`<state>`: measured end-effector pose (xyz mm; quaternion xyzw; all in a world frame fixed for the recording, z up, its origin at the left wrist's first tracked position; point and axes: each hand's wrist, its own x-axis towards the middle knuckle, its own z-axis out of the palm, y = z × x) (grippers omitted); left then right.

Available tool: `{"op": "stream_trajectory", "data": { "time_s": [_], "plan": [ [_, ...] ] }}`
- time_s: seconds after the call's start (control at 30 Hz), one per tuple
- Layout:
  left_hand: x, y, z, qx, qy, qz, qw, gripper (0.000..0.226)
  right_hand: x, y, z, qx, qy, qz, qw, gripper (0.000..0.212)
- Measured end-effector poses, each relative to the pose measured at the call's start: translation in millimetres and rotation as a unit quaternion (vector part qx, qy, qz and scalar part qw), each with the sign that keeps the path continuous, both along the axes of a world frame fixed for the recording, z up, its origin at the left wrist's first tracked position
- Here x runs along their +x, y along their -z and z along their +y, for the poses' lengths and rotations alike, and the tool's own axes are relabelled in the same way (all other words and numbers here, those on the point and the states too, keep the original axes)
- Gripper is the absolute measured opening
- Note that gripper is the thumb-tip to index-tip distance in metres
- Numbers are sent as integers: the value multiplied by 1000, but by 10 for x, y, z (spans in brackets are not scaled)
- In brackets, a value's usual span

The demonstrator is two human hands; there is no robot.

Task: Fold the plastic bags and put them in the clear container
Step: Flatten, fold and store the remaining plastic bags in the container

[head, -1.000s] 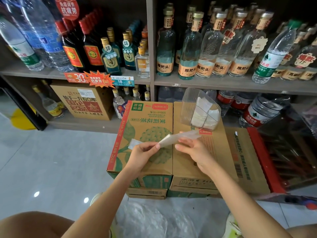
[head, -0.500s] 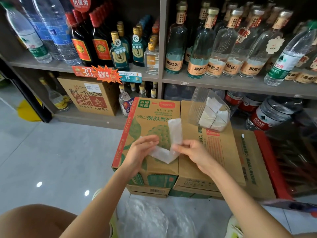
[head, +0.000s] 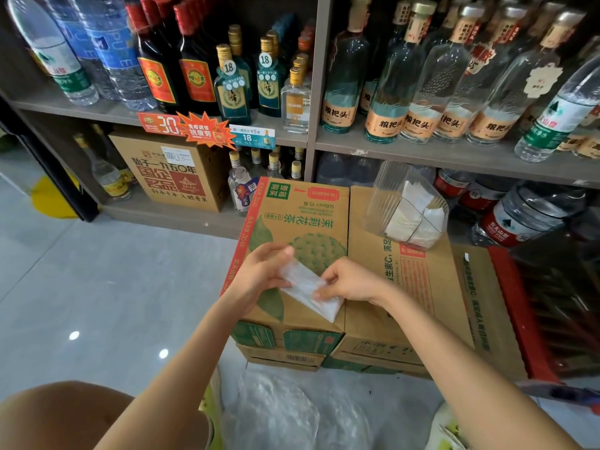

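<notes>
Open grey tiled floor (head: pixel 97 271) lies at 9 o'clock of the green-printed cardboard carton (head: pixel 302 206); grey shelving (head: pixel 454 157) closes off 12 o'clock. Over the carton's near edge, left hand (head: pixel 259 277) and right hand (head: pixel 352 282) both pinch a thin, translucent white folded plastic bag (head: pixel 308 292). The clear ribbed plastic container (head: pixel 386 190), holding folded bags, stands at 1 o'clock on the adjoining brown carton (head: pixel 422 303).

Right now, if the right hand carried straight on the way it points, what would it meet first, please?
Probably the left hand: the right hand points leftward along the folded plastic bag that both hands pinch, so they seem level.
</notes>
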<state>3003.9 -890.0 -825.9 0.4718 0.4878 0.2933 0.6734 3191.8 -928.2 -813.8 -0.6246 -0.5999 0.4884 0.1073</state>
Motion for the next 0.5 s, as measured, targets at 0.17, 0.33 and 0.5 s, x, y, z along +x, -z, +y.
{"op": "stream_trajectory", "data": {
  "time_s": [0.17,0.33,0.5],
  "plan": [
    [2,134,17,108,-14,117,987,35,-23,-58,2,-9,-13,-23,1000,20],
    [42,233,-3,133,-80,142,978,29,43,-63,-183,25,100,33,994,50],
    [73,203,15,174,-64,194,963,28,30,84,-282,90,126,9,988,58]
  ]
}}
